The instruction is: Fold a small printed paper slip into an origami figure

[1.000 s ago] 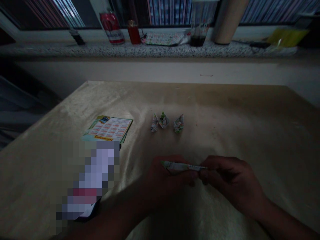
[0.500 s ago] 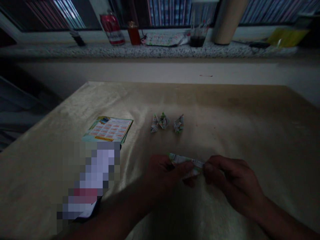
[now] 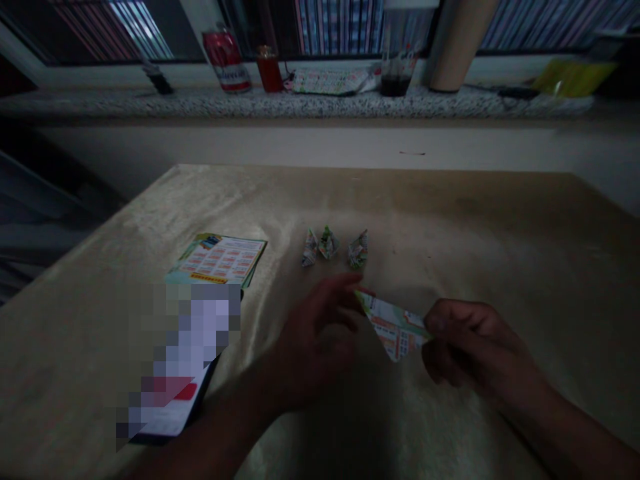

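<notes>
My right hand (image 3: 465, 340) pinches the right corner of a folded piece of printed paper (image 3: 395, 327), which now shows a triangle pointing down. My left hand (image 3: 325, 340) is just left of the paper, its fingers spread and loosely curled. Its fingertips are close to the paper's upper left corner; whether they touch it I cannot tell. Beyond the hands stand three small folded paper shapes: one (image 3: 309, 249) on the left, one (image 3: 328, 244) close beside it, and another (image 3: 359, 250) a little apart to the right.
On the left of the table (image 3: 475, 233) lies a stack of printed calendar cards (image 3: 220, 257). A phone (image 3: 185, 400), partly blurred out, is nearer me beside my left forearm. Along the windowsill (image 3: 320, 105) stand a red can (image 3: 227, 63), an orange bottle (image 3: 270, 72) and a cup of dark liquid (image 3: 397, 67).
The left hand has let go of the paper's left part and drawn back leftward, its fingers opening. The paper has turned to show a triangular face, still held by the right hand.
</notes>
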Motion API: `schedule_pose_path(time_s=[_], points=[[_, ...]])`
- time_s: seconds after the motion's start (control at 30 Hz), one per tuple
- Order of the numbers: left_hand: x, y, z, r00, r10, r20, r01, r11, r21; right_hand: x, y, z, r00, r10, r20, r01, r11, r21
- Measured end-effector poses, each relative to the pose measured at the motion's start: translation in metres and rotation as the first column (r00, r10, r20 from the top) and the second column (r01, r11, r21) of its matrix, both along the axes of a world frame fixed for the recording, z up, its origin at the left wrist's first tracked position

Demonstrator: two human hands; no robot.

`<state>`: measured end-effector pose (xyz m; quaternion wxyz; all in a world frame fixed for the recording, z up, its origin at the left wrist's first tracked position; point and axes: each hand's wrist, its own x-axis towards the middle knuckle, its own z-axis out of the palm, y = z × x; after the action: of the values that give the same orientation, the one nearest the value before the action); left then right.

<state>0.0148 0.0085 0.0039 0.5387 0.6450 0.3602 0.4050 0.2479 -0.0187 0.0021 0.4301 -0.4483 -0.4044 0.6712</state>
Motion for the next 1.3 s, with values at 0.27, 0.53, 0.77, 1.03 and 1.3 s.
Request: schedule_pose_path(time_s=[0.27,0.53,0.77,1.03,1.3], points=[[-0.003,0.006,-0.001,0.924,-0.006,-0.382,0.229,0.809,0.542,-0.003,0.003,-0.003,0.988,0.135,-0.076,-0.143,0.983,-0.118],[0.007,0.001,0.007,0.968,-0.165,-0.19,0.092,0.935,-0.344,-0.008,-0.005,0.006,0.82,-0.209,0.533,-0.17,0.8,0.575],[0.008,0.002,0.004,0.974,0.061,-0.216,-0.097,0.982,-0.161,-0.008,-0.004,0.006,0.814,-0.205,0.544,-0.175,0.806,0.566],[0.007,-0.001,0.015,0.893,0.334,-0.303,-0.269,0.934,0.236,-0.008,-0.001,0.007,0.893,-0.195,0.406,-0.003,0.9,0.437],[0.011,0.004,0.012,0.962,0.236,-0.135,-0.269,0.898,-0.348,-0.01,-0.003,-0.001,0.901,-0.208,0.381,0.036,0.91,0.413]])
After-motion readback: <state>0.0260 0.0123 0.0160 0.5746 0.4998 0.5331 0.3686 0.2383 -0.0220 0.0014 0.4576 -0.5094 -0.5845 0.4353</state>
